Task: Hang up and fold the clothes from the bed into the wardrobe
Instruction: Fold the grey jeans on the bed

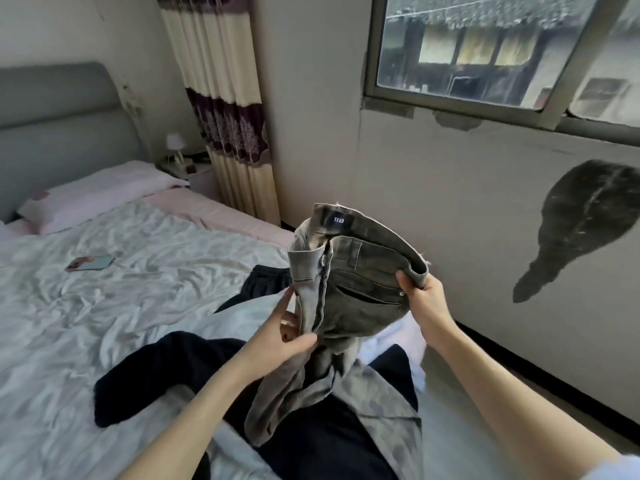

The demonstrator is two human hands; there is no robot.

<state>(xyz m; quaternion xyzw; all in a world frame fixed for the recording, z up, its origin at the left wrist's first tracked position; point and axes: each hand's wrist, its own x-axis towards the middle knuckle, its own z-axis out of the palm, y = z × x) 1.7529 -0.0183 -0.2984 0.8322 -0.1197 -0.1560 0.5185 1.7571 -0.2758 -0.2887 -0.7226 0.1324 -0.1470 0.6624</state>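
I see both forearms raised over the bed. My right hand clenches the grey jeans by the waistband; my left hand pinches the fly edge, legs trailing below my fingers.

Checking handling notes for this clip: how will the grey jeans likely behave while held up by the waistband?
The grey jeans probably hang floppy: their legs droop in folds onto the bed. The waistband looks stiffer, holding an open loop between the right hand and left hand. Thick denim suggests moderate weight.
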